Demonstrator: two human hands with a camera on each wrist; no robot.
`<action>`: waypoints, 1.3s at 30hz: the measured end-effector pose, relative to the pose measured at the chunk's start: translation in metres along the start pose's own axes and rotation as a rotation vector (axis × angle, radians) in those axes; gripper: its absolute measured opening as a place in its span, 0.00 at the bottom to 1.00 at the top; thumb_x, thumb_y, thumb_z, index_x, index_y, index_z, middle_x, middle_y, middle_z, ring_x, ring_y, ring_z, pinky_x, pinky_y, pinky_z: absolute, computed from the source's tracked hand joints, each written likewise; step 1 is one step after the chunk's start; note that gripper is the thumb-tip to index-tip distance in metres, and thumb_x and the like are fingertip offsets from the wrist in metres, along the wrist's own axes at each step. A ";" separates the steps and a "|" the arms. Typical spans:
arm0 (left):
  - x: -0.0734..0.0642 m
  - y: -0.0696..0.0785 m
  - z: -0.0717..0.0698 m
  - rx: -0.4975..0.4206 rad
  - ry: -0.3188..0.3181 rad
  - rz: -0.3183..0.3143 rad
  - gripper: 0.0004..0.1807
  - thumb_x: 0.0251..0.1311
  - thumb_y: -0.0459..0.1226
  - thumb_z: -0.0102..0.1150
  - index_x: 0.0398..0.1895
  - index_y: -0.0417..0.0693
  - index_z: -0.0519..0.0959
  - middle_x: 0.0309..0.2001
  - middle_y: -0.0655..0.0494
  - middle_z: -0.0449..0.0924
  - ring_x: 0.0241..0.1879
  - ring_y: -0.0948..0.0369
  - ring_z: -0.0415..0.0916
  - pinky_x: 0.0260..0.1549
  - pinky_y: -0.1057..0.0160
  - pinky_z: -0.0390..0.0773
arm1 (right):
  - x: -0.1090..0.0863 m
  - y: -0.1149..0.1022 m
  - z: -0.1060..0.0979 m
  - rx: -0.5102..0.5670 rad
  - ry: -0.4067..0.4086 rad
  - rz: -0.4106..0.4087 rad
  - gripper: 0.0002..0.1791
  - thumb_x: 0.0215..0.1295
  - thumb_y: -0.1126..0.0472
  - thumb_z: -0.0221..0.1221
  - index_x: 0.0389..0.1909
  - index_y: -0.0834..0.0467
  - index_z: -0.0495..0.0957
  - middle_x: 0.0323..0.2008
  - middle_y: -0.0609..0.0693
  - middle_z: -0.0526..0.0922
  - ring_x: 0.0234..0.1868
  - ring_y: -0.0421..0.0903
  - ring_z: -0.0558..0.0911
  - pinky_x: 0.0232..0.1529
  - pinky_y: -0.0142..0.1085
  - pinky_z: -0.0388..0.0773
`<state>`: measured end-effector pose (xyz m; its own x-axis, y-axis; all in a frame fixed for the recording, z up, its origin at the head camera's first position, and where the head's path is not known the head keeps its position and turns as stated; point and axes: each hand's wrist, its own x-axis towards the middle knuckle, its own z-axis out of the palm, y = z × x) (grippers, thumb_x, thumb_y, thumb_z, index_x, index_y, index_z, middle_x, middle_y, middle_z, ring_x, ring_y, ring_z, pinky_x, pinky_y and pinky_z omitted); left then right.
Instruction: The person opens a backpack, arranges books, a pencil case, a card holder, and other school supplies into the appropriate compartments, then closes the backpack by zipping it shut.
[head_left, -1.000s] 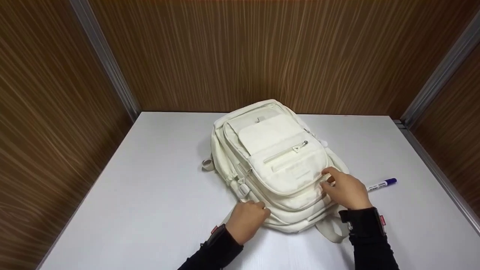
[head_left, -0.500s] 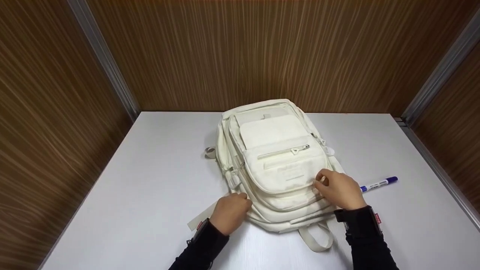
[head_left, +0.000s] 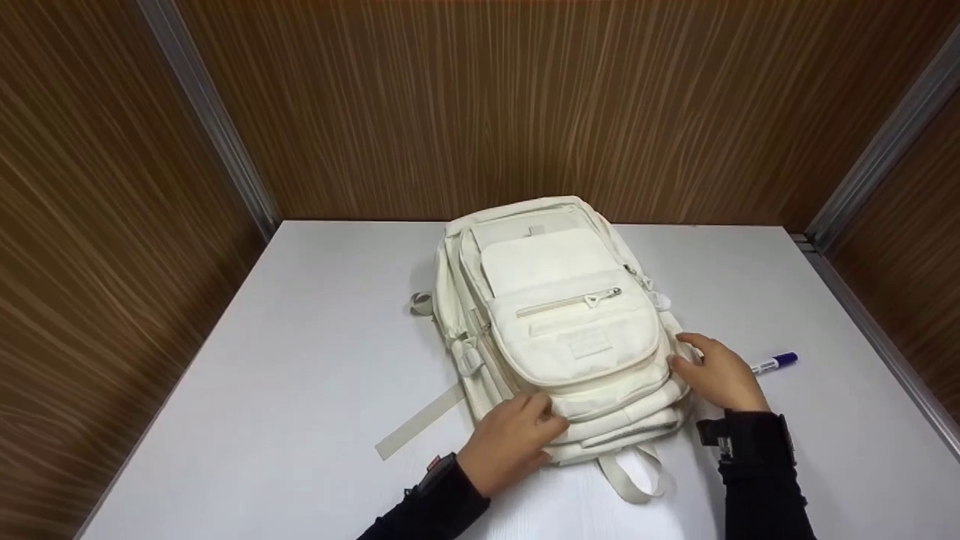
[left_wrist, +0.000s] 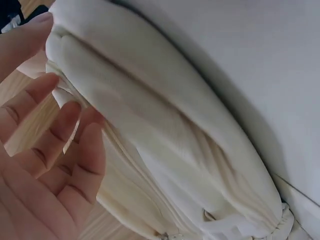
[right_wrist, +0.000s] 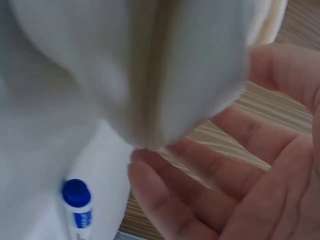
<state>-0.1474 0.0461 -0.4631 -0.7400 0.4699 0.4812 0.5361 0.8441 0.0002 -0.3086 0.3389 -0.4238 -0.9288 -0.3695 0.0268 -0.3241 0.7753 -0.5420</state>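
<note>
A cream backpack [head_left: 581, 262] lies front side up on the white table, its top towards the back wall. At its lower left part is my left hand [head_left: 514, 442], fingers loosely bent over the edge. Up close in the left wrist view, the fingers [left_wrist: 92, 150] rest near a zipped seam of the fabric without gripping it. My right hand [head_left: 716, 375] touches the bag's lower right side, thumb and fingers spread apart. In the right wrist view a blurred corner of the bag [right_wrist: 200, 65] sits between that thumb and the fingers [right_wrist: 150, 182].
A marker with a purple-blue cap [head_left: 784, 359] lies right of the bag, partly behind the right hand; its blue end [right_wrist: 76, 194] shows in the right wrist view. Loose straps [head_left: 420, 421] stick out at the left and bottom. Wood-grain panels [head_left: 480, 112] enclose the table.
The backpack has turned slightly clockwise, its top going right. My right hand has left the front pocket's edge for the bag's side. My left hand has let go of the lower left edge and moved right.
</note>
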 end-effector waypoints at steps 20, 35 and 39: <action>-0.013 -0.024 -0.014 -0.039 -0.092 -0.119 0.18 0.45 0.44 0.74 0.42 0.58 0.83 0.43 0.59 0.77 0.38 0.62 0.75 0.35 0.67 0.76 | -0.003 -0.013 -0.002 -0.071 -0.027 -0.001 0.19 0.65 0.51 0.59 0.46 0.62 0.84 0.40 0.60 0.86 0.39 0.54 0.82 0.37 0.44 0.74; -0.025 -0.057 -0.038 -0.105 -0.204 -0.322 0.03 0.48 0.34 0.67 0.28 0.51 0.85 0.36 0.59 0.80 0.35 0.59 0.74 0.28 0.66 0.74 | -0.005 -0.030 0.006 -0.080 -0.086 -0.067 0.12 0.63 0.52 0.60 0.27 0.54 0.83 0.13 0.44 0.76 0.16 0.41 0.73 0.24 0.36 0.66; -0.023 -0.062 -0.043 -0.183 -0.225 -0.329 0.04 0.50 0.39 0.68 0.25 0.50 0.83 0.34 0.59 0.79 0.35 0.60 0.75 0.29 0.65 0.74 | -0.005 -0.027 0.005 -0.047 -0.098 -0.051 0.10 0.64 0.52 0.60 0.30 0.54 0.83 0.17 0.45 0.80 0.18 0.40 0.77 0.26 0.36 0.68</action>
<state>-0.1462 -0.0279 -0.4360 -0.9427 0.2451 0.2266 0.3050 0.9082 0.2867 -0.2943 0.3177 -0.4134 -0.8897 -0.4556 -0.0304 -0.3806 0.7768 -0.5017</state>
